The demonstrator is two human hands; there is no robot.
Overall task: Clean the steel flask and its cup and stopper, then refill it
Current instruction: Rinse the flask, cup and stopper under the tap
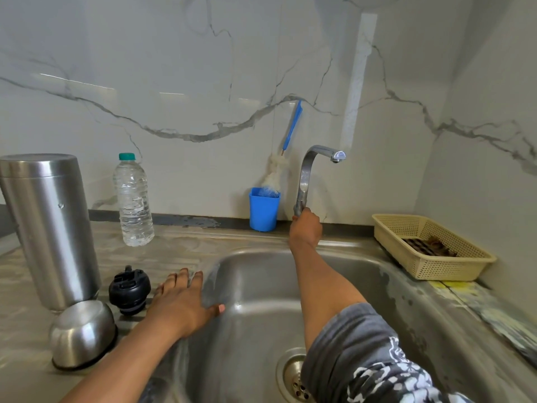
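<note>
**Before the water runs — hands, flask parts and free room at the sink**

While the right hand (pixel 305 226) curls its fingers round the foot of the tap (pixel 308 170), the left hand (pixel 181 303) lies flat and spread on the rim of the sink (pixel 261 280), holding nothing. No water shows at the spout. The steel flask (pixel 49 228) stands upright on the desk (pixel 189 245) at far left. Its cup (pixel 82 334) sits mouth-down in front of it, and the black stopper (pixel 130 289) stands just beside the cup, near the left fingertips.

The step in hand appears to be starting the flow. A gentle turn would likely limit splash off the steel basin.

The widest free room lies within the basin itself. The crowded edges are:
- The bottle brush (pixel 276 181) in its blue holder (pixel 264 209), just left of the tap.
- The basket (pixel 430 245) on the right rim.
- The water bottle (pixel 133 202) by the wall.

A careless sweep of the left forearm could knock the cup or stopper — better to lift each straight toward the basin.
</note>
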